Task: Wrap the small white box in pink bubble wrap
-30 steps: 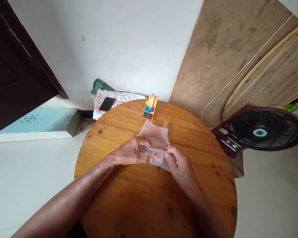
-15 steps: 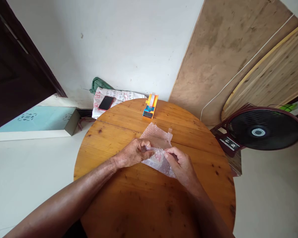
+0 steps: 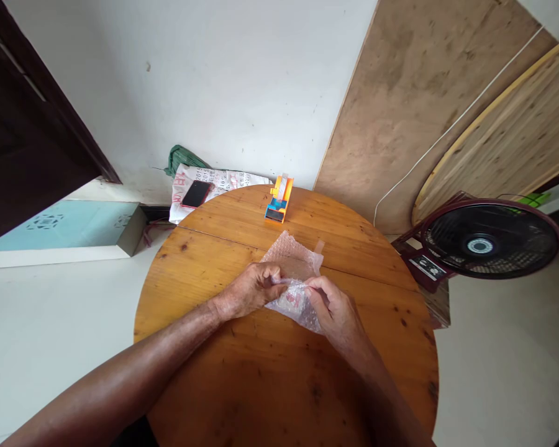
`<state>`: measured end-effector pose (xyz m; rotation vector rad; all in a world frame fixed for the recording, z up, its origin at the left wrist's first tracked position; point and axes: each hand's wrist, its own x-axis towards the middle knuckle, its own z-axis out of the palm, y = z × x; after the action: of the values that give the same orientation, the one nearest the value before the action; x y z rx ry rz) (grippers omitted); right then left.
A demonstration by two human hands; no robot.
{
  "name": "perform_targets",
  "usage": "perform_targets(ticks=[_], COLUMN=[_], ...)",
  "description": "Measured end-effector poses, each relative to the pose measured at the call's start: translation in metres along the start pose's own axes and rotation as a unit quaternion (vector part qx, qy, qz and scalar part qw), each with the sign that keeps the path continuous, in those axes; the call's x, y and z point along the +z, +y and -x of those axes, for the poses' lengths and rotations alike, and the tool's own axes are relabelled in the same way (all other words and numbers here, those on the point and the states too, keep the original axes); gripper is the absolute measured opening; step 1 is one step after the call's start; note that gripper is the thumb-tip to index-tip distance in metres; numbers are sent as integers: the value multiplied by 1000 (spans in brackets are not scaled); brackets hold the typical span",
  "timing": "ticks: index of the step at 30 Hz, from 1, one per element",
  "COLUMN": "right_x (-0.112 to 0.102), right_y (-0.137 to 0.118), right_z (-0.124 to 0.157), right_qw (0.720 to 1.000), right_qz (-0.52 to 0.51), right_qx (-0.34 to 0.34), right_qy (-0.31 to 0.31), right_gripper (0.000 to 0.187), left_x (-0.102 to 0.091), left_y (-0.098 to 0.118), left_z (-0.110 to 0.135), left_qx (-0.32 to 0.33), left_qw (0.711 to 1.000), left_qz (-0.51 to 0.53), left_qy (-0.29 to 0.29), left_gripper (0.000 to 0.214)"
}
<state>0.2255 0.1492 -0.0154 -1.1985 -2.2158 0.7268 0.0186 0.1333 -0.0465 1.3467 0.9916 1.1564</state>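
A sheet of clear bubble wrap point(image 3: 286, 246) lies on the round wooden table point(image 3: 205, 372), partly folded over. Under its near part shows a small pale item with red marks point(image 3: 292, 300); its kind cannot be made out. My left hand point(image 3: 254, 287) pinches the folded edge of the wrap from the left, fingers curled. From the right, my right hand point(image 3: 333, 307) grips the same edge between thumb and forefinger. A strip of clear tape point(image 3: 319, 246) sticks out at the wrap's far right corner.
An orange and blue tape dispenser point(image 3: 279, 198) stands at the table's far edge. Behind it, a phone point(image 3: 196, 194) rests on a printed white sack point(image 3: 223, 180). A dark fan point(image 3: 479, 245) is at the right, and a light blue box point(image 3: 74, 226) lies on the left floor.
Both hands keep hold of the wrap's edge, and the fingers have shifted only slightly. The whole view has moved a little.
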Motion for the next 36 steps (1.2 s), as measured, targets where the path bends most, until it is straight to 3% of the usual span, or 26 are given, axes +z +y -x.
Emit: perform_targets(ticks=[13, 18, 24, 30, 36], right_x=[-3, -1, 1, 4, 3], right_y=[9, 5, 7, 14, 13], right_z=[-4, -3, -3, -5, -6], right_qw=[994, 993, 997, 989, 991], right_qz=[88, 110, 61, 143, 115], right_qx=[52, 25, -10, -5, -61], right_qy=[-48, -43, 55, -21, 28], right_gripper=[15, 16, 15, 16, 16], left_x=[0, -1, 0, -1, -3], left_y=[9, 5, 8, 5, 1], left_z=[1, 0, -1, -1, 0], left_qx=[-49, -36, -42, -47, -69], left_qw=[997, 997, 997, 998, 997], left_qz=[-52, -64, -61, -35, -40], left_qy=[16, 17, 7, 6, -3], left_gripper=[37, 34, 27, 27, 31])
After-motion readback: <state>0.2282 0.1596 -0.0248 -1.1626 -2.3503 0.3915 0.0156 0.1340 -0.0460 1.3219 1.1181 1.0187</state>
